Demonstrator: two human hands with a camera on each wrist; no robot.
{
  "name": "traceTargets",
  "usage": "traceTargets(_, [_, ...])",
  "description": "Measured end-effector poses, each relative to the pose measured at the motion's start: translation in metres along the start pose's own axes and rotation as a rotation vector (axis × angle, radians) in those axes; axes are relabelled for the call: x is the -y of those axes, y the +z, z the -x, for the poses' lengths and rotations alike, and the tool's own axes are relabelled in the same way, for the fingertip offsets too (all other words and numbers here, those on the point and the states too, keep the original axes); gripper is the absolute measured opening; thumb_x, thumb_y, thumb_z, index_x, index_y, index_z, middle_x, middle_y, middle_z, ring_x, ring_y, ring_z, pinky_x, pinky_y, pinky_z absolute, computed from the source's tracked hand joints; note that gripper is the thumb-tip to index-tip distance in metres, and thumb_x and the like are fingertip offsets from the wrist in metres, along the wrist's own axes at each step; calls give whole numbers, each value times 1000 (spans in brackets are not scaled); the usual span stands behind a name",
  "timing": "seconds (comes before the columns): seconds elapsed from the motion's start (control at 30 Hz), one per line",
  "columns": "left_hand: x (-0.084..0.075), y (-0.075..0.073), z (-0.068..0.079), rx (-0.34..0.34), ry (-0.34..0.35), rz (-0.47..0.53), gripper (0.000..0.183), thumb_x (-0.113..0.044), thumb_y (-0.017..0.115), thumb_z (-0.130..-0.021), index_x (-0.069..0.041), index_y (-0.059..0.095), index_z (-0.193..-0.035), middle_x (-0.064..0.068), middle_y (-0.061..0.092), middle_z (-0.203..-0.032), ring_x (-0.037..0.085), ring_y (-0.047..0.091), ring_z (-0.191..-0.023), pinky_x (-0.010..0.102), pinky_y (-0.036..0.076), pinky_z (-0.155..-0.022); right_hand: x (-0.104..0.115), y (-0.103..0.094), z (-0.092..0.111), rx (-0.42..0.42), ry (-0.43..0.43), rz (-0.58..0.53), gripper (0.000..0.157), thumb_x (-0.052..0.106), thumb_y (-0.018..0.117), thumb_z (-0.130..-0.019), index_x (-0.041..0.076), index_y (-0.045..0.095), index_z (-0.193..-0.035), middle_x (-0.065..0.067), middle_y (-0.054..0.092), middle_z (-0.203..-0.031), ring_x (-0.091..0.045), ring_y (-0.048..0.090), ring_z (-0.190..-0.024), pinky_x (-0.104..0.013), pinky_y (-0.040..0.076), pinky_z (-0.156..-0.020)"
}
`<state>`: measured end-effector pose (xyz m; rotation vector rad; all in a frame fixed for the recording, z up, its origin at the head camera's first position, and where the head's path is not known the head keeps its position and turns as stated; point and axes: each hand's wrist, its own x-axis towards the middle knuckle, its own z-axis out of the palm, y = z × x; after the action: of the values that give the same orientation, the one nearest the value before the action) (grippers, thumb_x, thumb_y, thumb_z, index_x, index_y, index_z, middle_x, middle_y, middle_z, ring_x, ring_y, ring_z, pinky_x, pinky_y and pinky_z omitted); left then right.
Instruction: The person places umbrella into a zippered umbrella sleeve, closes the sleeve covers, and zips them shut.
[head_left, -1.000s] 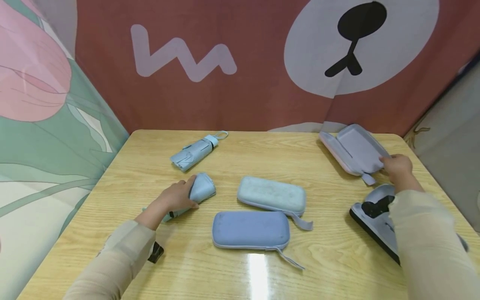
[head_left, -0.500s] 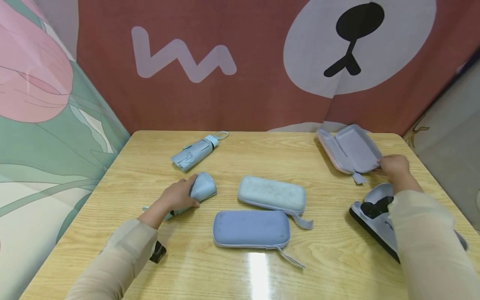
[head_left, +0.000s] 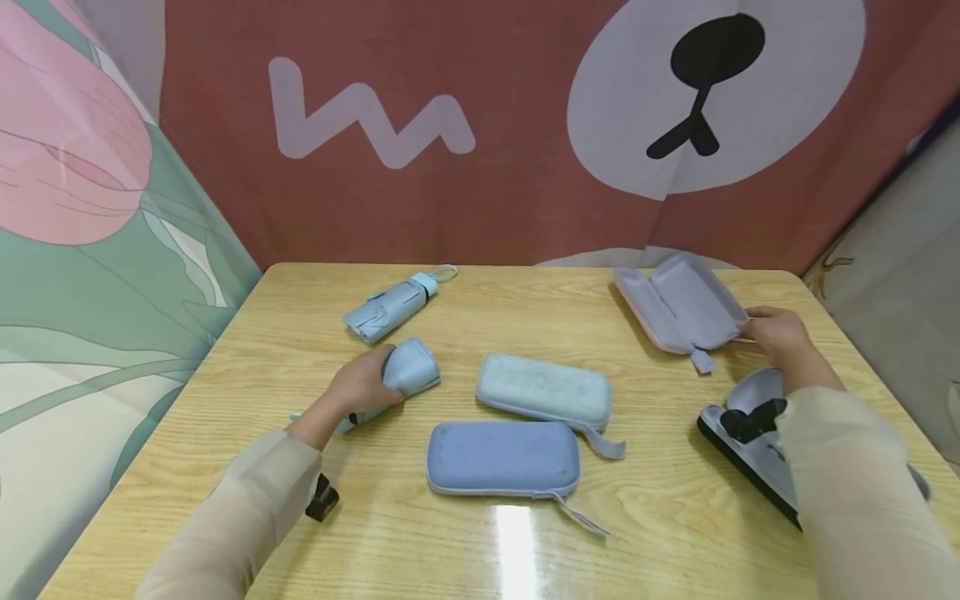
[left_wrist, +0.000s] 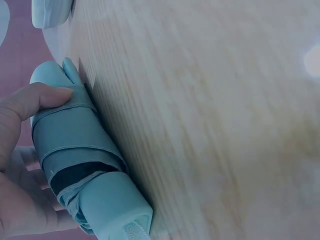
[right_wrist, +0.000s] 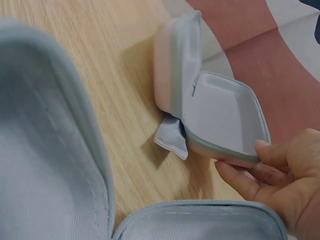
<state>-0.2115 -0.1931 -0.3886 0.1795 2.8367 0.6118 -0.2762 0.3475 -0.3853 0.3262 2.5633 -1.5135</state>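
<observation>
My left hand (head_left: pixel 360 385) grips a folded light-blue umbrella (head_left: pixel 412 368). In the left wrist view, its thumb lies across the wrapped fabric (left_wrist: pixel 75 130), the handle end pointing toward the camera. At the back right, my right hand (head_left: pixel 780 337) pinches the rim of an unzipped zip case (head_left: pixel 686 308), thumb inside and fingers beneath. The right wrist view shows that case's pink shell (right_wrist: pixel 163 70), pale lining and fabric pull tab (right_wrist: pixel 172 137). Nothing lies inside its visible half. A second folded blue umbrella (head_left: pixel 390 307) rests behind my left hand.
A mint zip case (head_left: pixel 543 390) and a blue zip case (head_left: pixel 502 458) lie closed mid-table. Another open case (head_left: pixel 742 454), grey-lined, sits partly hidden under my right forearm. A printed curtain (head_left: pixel 510 208) hangs behind the wooden table (head_left: pixel 652 533).
The right hand has drawn the open pink case leftward and slightly nearer, its pull tab moving along. My left hand and its umbrella have shifted slightly to the right.
</observation>
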Motion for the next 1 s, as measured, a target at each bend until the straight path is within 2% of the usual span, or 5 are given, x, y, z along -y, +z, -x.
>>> traceTargets(0.17, [-4, -1, -4, -33, 35, -4, 77, -22, 68, -67, 3, 31, -130, 22, 45, -120, 35, 46, -102, 47, 37, -82, 4, 4, 0, 110, -44, -82, 53, 3, 35, -90, -19, 6, -128, -36, 19, -124, 9, 46, -67, -36, 41, -83])
traceTargets(0.5, [-14, -1, -14, -28, 44, -33, 76, -24, 69, -67, 3, 33, -128, 20, 48, -116, 32, 49, -98, 44, 39, -79, -22, 4, -30, 109, -86, -81, 54, 11, 40, -91, -13, 13, -132, -29, 27, -124, -7, 52, -83, -34, 45, -78])
traceTargets(0.63, [-16, -1, -20, -25, 51, -26, 76, -24, 68, -68, 3, 32, -129, 20, 46, -118, 33, 48, -100, 44, 38, -81, 14, 12, -3, 171, -86, -56, 53, 6, 36, -92, -15, 8, -131, -33, 19, -129, -3, 50, -82, -37, 39, -85])
traceTargets(0.8, [-22, -3, -28, -13, 84, -44, 72, -24, 67, -69, 0, 34, -129, 19, 48, -116, 31, 48, -98, 43, 39, -80, 26, 19, 3, 195, -89, -77, 51, 4, 35, -91, -15, 9, -131, -32, 19, -129, 1, 50, -78, -39, 38, -87])
traceTargets(1.0, [-31, -6, -37, 7, 109, -61, 72, -25, 66, -70, -1, 34, -129, 17, 49, -115, 30, 49, -96, 42, 39, -79, 32, 27, 1, 198, -98, -36, 52, 5, 37, -91, -14, 11, -131, -32, 19, -128, -25, 44, -100, -41, 38, -86])
